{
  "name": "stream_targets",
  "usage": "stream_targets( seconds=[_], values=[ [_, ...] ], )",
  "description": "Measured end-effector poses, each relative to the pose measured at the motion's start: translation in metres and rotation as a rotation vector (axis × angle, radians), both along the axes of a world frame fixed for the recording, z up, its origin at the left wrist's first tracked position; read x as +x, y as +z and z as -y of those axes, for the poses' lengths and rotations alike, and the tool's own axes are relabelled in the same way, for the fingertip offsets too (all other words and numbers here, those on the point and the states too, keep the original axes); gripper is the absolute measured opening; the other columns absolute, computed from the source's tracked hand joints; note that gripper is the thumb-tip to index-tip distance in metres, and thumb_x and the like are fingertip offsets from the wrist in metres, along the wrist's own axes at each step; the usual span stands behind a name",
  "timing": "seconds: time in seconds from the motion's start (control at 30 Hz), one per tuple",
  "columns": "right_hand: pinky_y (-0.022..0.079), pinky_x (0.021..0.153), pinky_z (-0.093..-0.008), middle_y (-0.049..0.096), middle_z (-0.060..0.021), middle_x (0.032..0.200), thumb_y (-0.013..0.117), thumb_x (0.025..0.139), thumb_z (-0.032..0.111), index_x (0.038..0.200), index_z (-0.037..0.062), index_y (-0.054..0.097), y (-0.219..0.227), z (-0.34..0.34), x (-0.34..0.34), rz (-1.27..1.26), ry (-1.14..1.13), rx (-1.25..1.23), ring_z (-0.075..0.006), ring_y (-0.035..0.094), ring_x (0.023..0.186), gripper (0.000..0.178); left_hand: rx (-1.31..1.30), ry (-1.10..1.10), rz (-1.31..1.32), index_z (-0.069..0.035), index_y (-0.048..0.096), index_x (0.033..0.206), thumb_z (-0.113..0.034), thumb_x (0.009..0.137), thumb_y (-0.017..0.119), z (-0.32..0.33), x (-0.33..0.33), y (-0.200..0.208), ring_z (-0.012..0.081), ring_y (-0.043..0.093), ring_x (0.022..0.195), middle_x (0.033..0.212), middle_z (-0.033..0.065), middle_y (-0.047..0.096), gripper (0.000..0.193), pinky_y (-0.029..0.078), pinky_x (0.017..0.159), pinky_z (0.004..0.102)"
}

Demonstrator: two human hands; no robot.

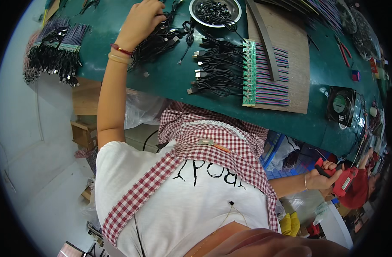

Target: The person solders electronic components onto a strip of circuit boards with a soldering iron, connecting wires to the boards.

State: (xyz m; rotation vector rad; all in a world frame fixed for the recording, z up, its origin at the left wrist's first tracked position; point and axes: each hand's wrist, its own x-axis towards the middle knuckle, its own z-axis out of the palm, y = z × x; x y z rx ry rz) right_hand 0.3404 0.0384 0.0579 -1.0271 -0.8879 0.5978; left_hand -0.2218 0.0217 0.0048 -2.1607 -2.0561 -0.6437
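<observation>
My left hand (148,18) reaches to the far edge of the view, over a pile of black USB cables (155,48). Its fingers are curled, and whatever they grip is hidden. Off to the right, past the table's near edge, my right hand (322,177) is wrapped round the handle of a red and black pistol-grip tool (345,182). In the middle of the table, a green circuit board strip (249,73) lies on a brown board (296,96). Black USB cables (219,70) fan out from its left side, and thin coloured wires (273,92) from its right.
A grey bar (264,40) lies across the coloured wires. Behind the cables stands a metal bowl (193,18) of small black parts. Finished-looking cable bundles (54,47) hang over the left edge. A small black fan (341,105) and red-handled pliers (345,53) are at the right.
</observation>
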Motion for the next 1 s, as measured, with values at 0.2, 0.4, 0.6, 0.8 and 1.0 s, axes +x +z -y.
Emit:
stream_targets(
  seconds=[0.2, 0.4, 0.6, 0.8, 1.0],
  values=[
    [0.03, 0.048, -0.0233, 0.043, -0.0053, 0.063, 0.045, 0.092, 0.022, 0.107, -0.003, 0.047, 0.005, 0.0, -0.012, -0.026, 0.076, 0.019, -0.0109, 0.036, 0.051, 0.029, 0.136, 0.088, 0.443, -0.001, 0.053, 0.101, -0.008, 0.085, 0.056, 0.013, -0.001, -0.002, 0.0157, 0.06, 0.07, 0.082, 0.0067, 0.06, 0.018, 0.046, 0.066, 0.0252],
    [0.033, 0.054, -0.0236, 0.043, -0.0047, 0.071, 0.048, 0.09, 0.013, 0.116, -0.0013, 0.041, -0.002, 0.016, -0.068, -0.315, 0.508, -0.036, -0.0106, 0.036, 0.059, 0.031, -0.152, -0.002, 1.179, -0.001, 0.056, 0.099, -0.006, 0.088, 0.048, 0.015, 0.127, 0.03, 0.0029, 0.045, 0.046, 0.059, -0.0029, 0.047, 0.015, 0.034, 0.042, 0.0172],
    [0.048, 0.072, -0.0335, 0.06, -0.0145, 0.088, 0.062, 0.075, -0.002, 0.112, -0.0037, 0.047, -0.005, 0.016, -0.179, -0.083, 0.68, -0.353, -0.0211, 0.059, 0.079, 0.04, -0.3, -0.093, 1.294, -0.001, 0.055, 0.077, -0.012, 0.084, 0.056, 0.033, 0.2, 0.022, 0.0049, 0.052, 0.046, 0.055, -0.0009, 0.052, 0.013, 0.04, 0.043, 0.0186],
    [0.048, 0.068, -0.024, 0.063, -0.0037, 0.085, 0.065, 0.078, 0.004, 0.096, -0.0009, 0.059, -0.013, 0.003, -0.193, 0.193, 0.867, -0.413, -0.0103, 0.059, 0.077, 0.02, -0.647, -0.151, 1.509, 0.0, 0.054, 0.075, -0.013, 0.084, 0.056, 0.041, 0.216, 0.022, 0.0062, 0.053, 0.046, 0.056, 0.0009, 0.054, 0.016, 0.041, 0.041, 0.0196],
    [0.047, 0.065, -0.0241, 0.062, -0.0026, 0.083, 0.062, 0.078, 0.002, 0.092, 0.0003, 0.06, -0.017, 0.006, -0.192, 0.279, 0.859, -0.415, -0.0094, 0.058, 0.074, 0.014, -0.337, -0.141, 1.529, 0.0, 0.052, 0.081, -0.011, 0.084, 0.053, 0.042, 0.234, 0.013, 0.0059, 0.054, 0.049, 0.056, 0.0018, 0.054, 0.011, 0.042, 0.043, 0.0199]
  ],
)
